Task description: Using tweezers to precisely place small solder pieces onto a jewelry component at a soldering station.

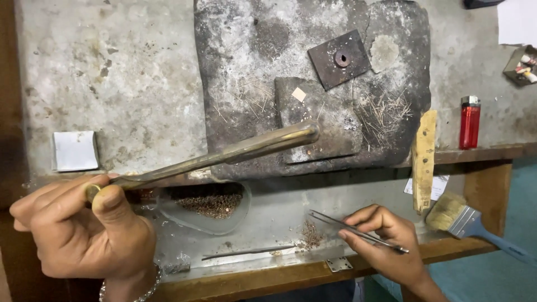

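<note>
A long brass-coloured torch pipe (224,154) slants across the middle of the view, its tarnished, dull yellow tube widening to a rounded open nozzle that ends over the lower part of a dark, scorched slab (251,84) on the grey workbench (128,84). The left hand (84,229) grips the pipe's near end, fingers curled shut round it and the thumb laid along the top, with a beaded bracelet (146,286) at the wrist. The right hand (386,243) holds thin metal tweezers (355,229), fingers pinched together on their rear part; the two slim tips stand slightly apart and point left toward a small heap of coppery bits (311,235) lying on the pale lower tray (268,212), just beside them. Farther left on that tray sits a shallow dish (235,215) filled with more coppery, reddish granules (212,204), and a thin grey rod (246,253) lies flat near the front edge. On the slab rest a dark square metal plate (338,59) with a round hole in its middle, a tiny pale square chip (299,94), and scattered fine wire scraps (386,114). To the right, a worn wooden stick (423,159) leans over the bench edge, a red lighter (469,122) stands upright, and a blue-handled brush (464,218) with tan bristles lies on the wooden ledge. A white paper square (75,150) sits at the bench's left side.
</note>
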